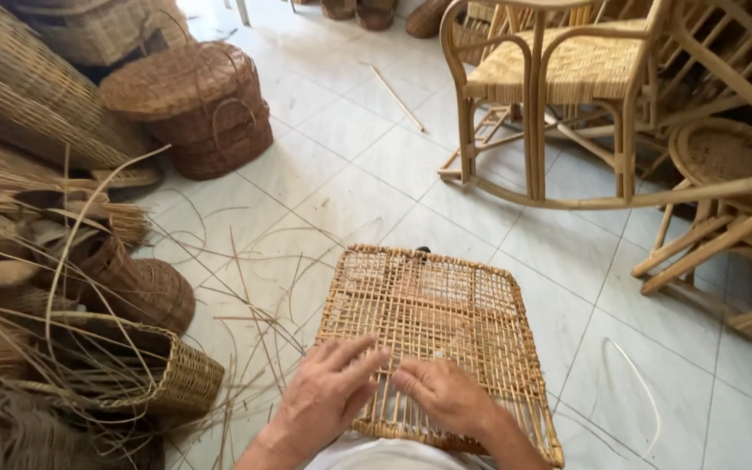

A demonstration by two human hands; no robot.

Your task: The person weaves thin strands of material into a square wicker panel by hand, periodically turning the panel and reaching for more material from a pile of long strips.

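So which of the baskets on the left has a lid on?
The round brown basket at upper left, beside the tall woven cone: domed lid shut, handle on its side. The others lie open.

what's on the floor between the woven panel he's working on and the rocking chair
In the head view, only bare white floor tile lies between the woven cane panel and the rattan rocking chair; a thin loose stick lies farther back, left of the chair.

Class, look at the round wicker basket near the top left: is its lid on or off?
On. The domed woven lid sits over the basket, covering its top; the inside does not show.
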